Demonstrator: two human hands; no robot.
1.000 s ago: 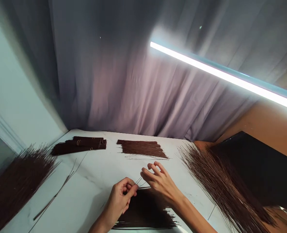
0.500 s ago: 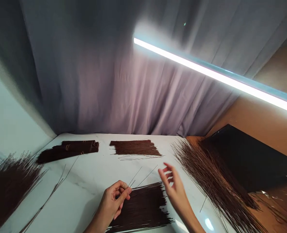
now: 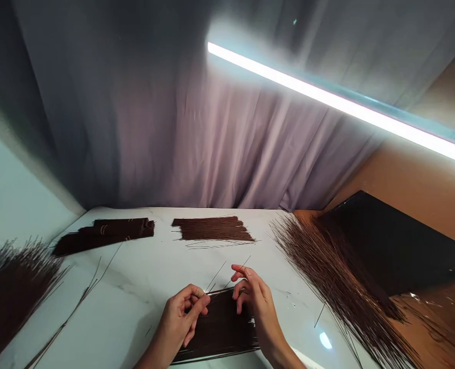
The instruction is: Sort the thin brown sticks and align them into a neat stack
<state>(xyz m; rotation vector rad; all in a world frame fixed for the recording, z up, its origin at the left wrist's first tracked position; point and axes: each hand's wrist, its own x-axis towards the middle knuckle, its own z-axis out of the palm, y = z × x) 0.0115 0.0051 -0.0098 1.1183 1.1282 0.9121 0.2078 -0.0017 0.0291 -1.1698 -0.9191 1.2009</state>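
Note:
Thin dark sticks [image 3: 216,275] rise from the pinched thumb and forefinger of my left hand [image 3: 185,312], which is above the left edge of a dark brown stick pile [image 3: 220,328]. My right hand [image 3: 252,302] hovers over the right part of that pile, its fingers apart and curved, near the far tips of the thin sticks. Whether its fingertips touch a stick cannot be made out. My right hand and wrist hide the pile's right end.
On the white table [image 3: 135,271] lie tied dark bundles [image 3: 108,233] at the back left and a short stick pile [image 3: 214,228] at the back middle. Long sticks [image 3: 335,277] spread on the right beside a black panel [image 3: 389,241]; another bunch [image 3: 16,292] is far left.
My right hand has moved left, from beside the pile to over it, near the thin sticks. My left hand keeps its pinch in nearly the same place. The view has shifted slightly.

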